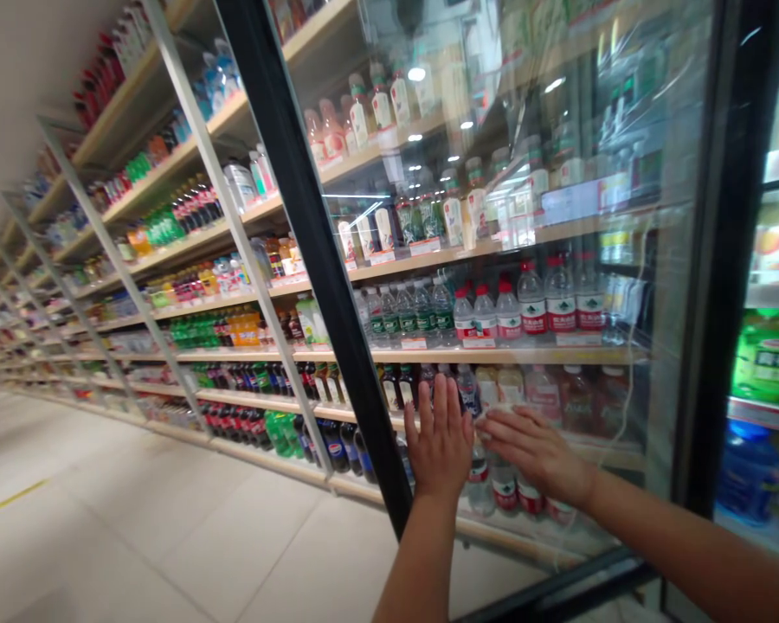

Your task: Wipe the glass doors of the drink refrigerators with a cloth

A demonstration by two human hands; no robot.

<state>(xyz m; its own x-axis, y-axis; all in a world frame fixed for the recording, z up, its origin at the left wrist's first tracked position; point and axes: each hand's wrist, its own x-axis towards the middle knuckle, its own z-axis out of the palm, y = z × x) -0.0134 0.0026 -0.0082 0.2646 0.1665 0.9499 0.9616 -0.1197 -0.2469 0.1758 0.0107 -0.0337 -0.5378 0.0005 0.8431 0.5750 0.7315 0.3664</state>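
a black-framed glass door stands ahead, bottles showing through it. the left hand is raised flat toward the glass, fingers up, slightly spread; the right hand reaches leftward beside it, fingers straight, close together.

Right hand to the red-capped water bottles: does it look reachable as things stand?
Probably not: the black-framed glass door stands between the right hand and the red-capped water bottles.

A black-framed glass door bars the left hand and right hand from bottle-lined shelves beyond, while bare floor runs unobstructed to the left
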